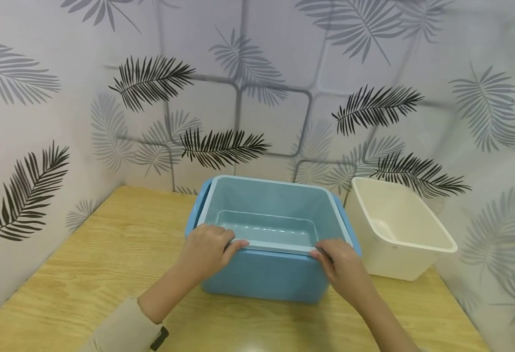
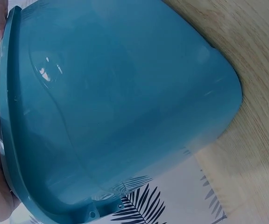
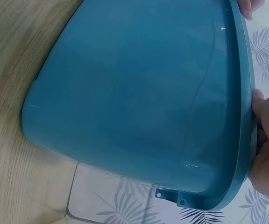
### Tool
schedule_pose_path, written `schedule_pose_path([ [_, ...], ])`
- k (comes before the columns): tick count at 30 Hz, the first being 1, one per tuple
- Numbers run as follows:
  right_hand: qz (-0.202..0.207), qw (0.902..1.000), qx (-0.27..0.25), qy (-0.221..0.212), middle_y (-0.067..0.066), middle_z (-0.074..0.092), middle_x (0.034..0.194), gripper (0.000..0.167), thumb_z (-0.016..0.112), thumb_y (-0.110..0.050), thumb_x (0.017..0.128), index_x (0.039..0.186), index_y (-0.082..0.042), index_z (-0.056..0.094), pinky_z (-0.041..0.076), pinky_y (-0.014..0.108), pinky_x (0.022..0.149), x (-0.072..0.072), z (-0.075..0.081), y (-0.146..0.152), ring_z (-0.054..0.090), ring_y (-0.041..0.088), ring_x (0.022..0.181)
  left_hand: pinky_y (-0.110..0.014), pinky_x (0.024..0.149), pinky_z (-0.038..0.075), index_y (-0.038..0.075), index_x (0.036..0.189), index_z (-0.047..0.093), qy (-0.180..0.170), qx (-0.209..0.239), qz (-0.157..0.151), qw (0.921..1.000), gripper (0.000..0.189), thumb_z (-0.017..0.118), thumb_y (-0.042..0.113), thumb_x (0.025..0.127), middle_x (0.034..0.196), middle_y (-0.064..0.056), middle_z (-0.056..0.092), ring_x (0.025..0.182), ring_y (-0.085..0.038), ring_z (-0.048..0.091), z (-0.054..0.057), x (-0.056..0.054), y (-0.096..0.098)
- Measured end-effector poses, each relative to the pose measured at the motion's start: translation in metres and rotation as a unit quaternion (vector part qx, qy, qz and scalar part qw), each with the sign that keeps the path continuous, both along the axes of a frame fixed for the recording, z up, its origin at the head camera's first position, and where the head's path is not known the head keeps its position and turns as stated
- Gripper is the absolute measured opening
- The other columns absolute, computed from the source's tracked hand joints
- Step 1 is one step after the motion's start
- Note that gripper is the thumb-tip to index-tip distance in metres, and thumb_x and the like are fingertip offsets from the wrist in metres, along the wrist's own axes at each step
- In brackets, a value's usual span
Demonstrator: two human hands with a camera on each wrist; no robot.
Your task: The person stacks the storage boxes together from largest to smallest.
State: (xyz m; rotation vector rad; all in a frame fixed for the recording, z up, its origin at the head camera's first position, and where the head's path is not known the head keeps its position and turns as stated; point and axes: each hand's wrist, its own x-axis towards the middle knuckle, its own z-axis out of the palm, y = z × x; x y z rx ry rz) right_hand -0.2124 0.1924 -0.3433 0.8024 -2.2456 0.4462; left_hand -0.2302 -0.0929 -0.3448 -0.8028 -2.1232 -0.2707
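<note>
A grey-blue plastic bin (image 1: pixel 266 198) with a pale rim sits nested inside a brighter blue bin (image 1: pixel 266 276) on the table. My left hand (image 1: pixel 209 244) grips the inner bin's front rim near its left end, thumb lying along the outside. Toward the right end of the same rim, my right hand (image 1: pixel 341 259) holds on, its thumb also in front. Both wrist views are filled by the blue bin's smooth outer wall (image 2: pixel 125 93), standing on the wood. How deep the inner bin sits is hidden by the outer wall.
A cream bin (image 1: pixel 407 261) stands close on the right, its open top facing up. The wood-patterned table (image 1: pixel 121 254) reaches back to a wall covering (image 1: pixel 275 117) printed with leaves. A dark band (image 1: pixel 159 338) shows at the left sleeve.
</note>
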Motion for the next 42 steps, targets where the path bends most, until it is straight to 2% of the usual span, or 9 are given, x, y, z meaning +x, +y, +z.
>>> schedule_pose_path([
  [2, 0.0, 1.0, -0.002, -0.002, 0.005, 0.065, 0.076, 0.013, 0.072, -0.006, 0.074, 0.083, -0.002, 0.064, 0.05, 0.03, 0.065, 0.0, 0.0, 0.001, 0.06, 0.017, 0.072, -0.018, 0.044, 0.023, 0.014, 0.051, 0.04, -0.005, 0.0, 0.0, 1.0, 0.062, 0.022, 0.052, 0.097, 0.044, 0.006, 0.029, 0.044, -0.003, 0.02, 0.0, 0.0, 0.001],
  [5, 0.002, 1.0, -0.005, 0.002, 0.005, 0.065, 0.077, 0.014, 0.073, -0.004, 0.074, 0.085, -0.002, 0.065, 0.05, 0.03, 0.066, 0.001, 0.0, 0.003, 0.06, 0.017, 0.073, -0.019, 0.045, 0.03, 0.012, 0.054, 0.05, -0.01, -0.003, 0.009, 0.9999, 0.058, 0.038, 0.05, 0.096, 0.045, 0.006, 0.038, 0.043, -0.005, 0.028, 0.002, 0.002, 0.003],
  [8, 0.013, 0.9998, -0.011, 0.01, 0.006, 0.065, 0.08, 0.014, 0.072, -0.003, 0.075, 0.088, -0.002, 0.065, 0.049, 0.03, 0.068, 0.003, 0.0, 0.006, 0.06, 0.017, 0.077, -0.022, 0.047, 0.037, 0.011, 0.061, 0.06, -0.011, -0.01, 0.027, 0.9995, 0.046, 0.055, 0.048, 0.087, 0.05, 0.004, 0.051, 0.044, -0.008, 0.041, 0.004, 0.005, 0.006],
  [10, 0.023, 0.9994, -0.018, 0.018, 0.006, 0.065, 0.084, 0.014, 0.07, -0.005, 0.078, 0.091, -0.002, 0.065, 0.048, 0.03, 0.072, 0.005, 0.0, 0.009, 0.059, 0.019, 0.081, -0.023, 0.048, 0.04, 0.01, 0.068, 0.065, -0.012, -0.014, 0.041, 0.999, 0.041, 0.06, 0.049, 0.082, 0.057, 0.002, 0.059, 0.049, -0.012, 0.051, 0.004, 0.006, 0.009],
  [13, 0.034, 0.9981, -0.036, 0.036, 0.008, 0.065, 0.091, 0.015, 0.065, -0.011, 0.085, 0.095, -0.001, 0.065, 0.046, 0.029, 0.08, 0.006, -0.001, 0.016, 0.059, 0.022, 0.089, -0.027, 0.054, 0.047, 0.01, 0.08, 0.069, -0.014, -0.014, 0.053, 0.9984, 0.042, 0.062, 0.052, 0.08, 0.071, -0.002, 0.067, 0.061, -0.017, 0.062, 0.004, 0.008, 0.015],
  [17, 0.033, 0.9954, -0.064, 0.063, 0.011, 0.065, 0.096, 0.024, 0.058, -0.019, 0.091, 0.099, 0.002, 0.065, 0.043, 0.031, 0.087, 0.005, -0.003, 0.028, 0.059, 0.027, 0.093, -0.033, 0.063, 0.052, 0.01, 0.091, 0.07, -0.014, -0.014, 0.046, 0.9987, 0.044, 0.064, 0.052, 0.078, 0.084, -0.004, 0.07, 0.076, -0.022, 0.067, 0.005, 0.009, 0.027],
  [25, 0.004, 0.9939, -0.085, 0.07, 0.02, 0.064, 0.102, 0.033, 0.054, -0.022, 0.093, 0.106, 0.007, 0.062, 0.037, 0.038, 0.09, 0.008, -0.012, 0.051, 0.056, 0.035, 0.099, -0.03, 0.064, 0.053, 0.011, 0.091, 0.069, -0.015, -0.017, 0.014, 0.9997, 0.043, 0.067, 0.052, 0.076, 0.085, -0.003, 0.069, 0.075, -0.018, 0.067, 0.004, 0.01, 0.056],
  [32, -0.026, 0.993, -0.084, 0.079, 0.023, 0.062, 0.107, 0.032, 0.058, -0.015, 0.087, 0.108, 0.009, 0.06, 0.037, 0.048, 0.09, 0.009, -0.019, 0.072, 0.054, 0.04, 0.103, -0.03, 0.065, 0.054, 0.012, 0.097, 0.068, -0.015, -0.034, -0.001, 0.9993, 0.047, 0.065, 0.054, 0.078, 0.09, -0.003, 0.07, 0.08, -0.018, 0.067, 0.003, 0.009, 0.078],
  [42, -0.087, 0.9921, -0.073, 0.052, 0.03, 0.057, 0.111, 0.04, 0.062, -0.004, 0.075, 0.111, 0.013, 0.056, 0.036, 0.058, 0.089, 0.01, -0.03, 0.1, 0.05, 0.046, 0.104, -0.029, 0.069, 0.054, 0.011, 0.103, 0.065, -0.007, -0.052, -0.017, 0.9985, 0.049, 0.063, 0.054, 0.079, 0.095, -0.004, 0.069, 0.085, -0.018, 0.066, 0.006, 0.006, 0.11],
])
